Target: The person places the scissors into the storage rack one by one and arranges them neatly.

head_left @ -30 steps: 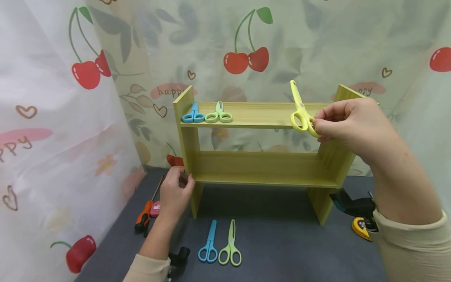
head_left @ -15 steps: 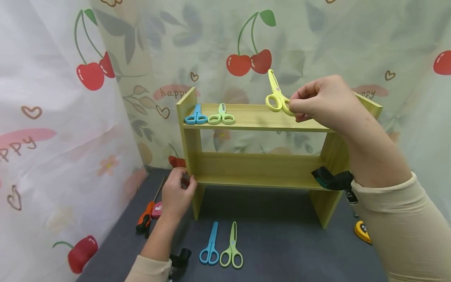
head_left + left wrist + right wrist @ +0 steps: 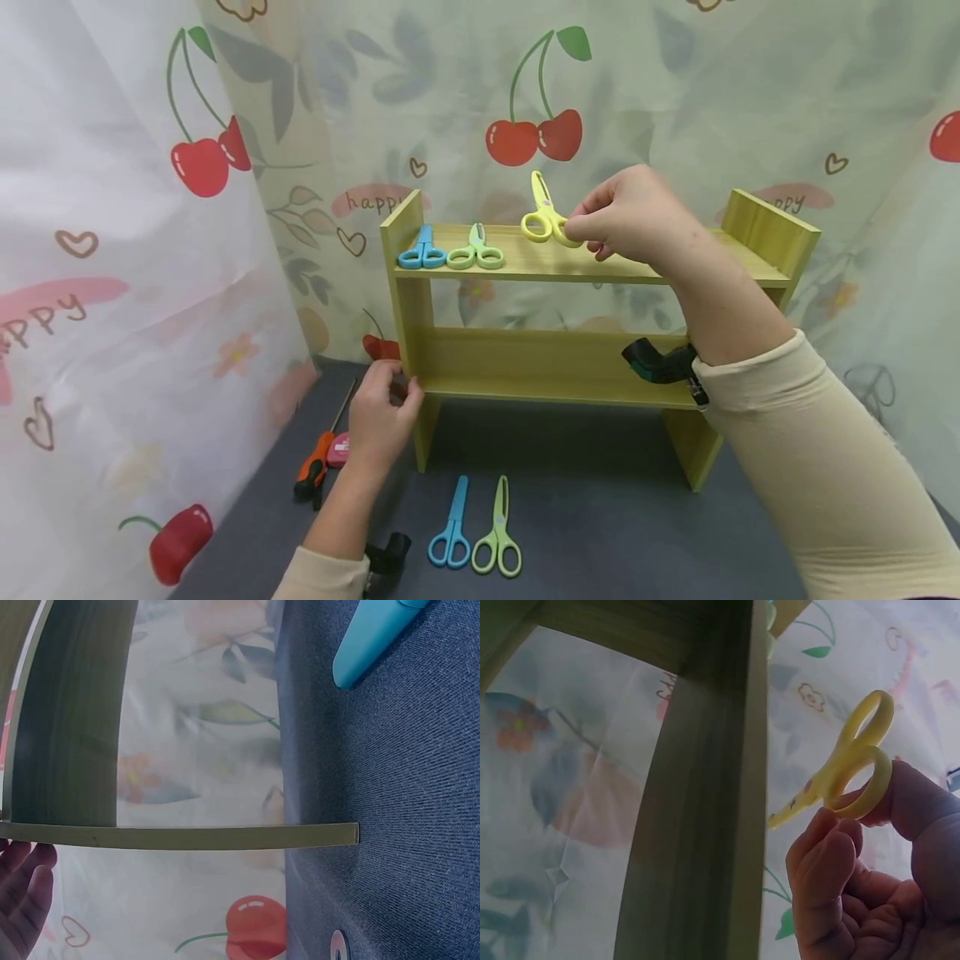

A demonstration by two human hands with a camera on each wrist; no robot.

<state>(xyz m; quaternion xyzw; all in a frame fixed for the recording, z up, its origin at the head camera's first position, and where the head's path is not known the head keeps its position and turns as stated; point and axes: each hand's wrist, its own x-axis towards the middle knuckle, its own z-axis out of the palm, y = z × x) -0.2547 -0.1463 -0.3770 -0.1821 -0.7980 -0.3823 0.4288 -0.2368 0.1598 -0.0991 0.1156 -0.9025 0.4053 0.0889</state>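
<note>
Above the pale wooden two-tier shelf, the right hand pinched yellow plastic scissors by one loop, tips toward its back edge; the left hand, loosely bent, touched the shelf's left side.

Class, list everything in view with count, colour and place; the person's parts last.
Table: 1, dark grey-blue, beneath
Backdrop: count unclear, pale with cherries, behind and beside
Wooden shelf: 1, pale tan, on table
Blue scissors: 2, blue, shelf's upper level and table front
Green scissors: 2, light green, right of each blue pair
Yellow scissors: 1, yellow, above upper level
Screwdriver: 1, orange and black, table left
Pink object: 1, pink, beside screwdriver
Wrist devices: 2, black, at wrists
Sleeves: 2, beige, both arms
Left hand: 1, bare, at shelf's left side
Right hand: 1, bare, pinching yellow scissors
</note>
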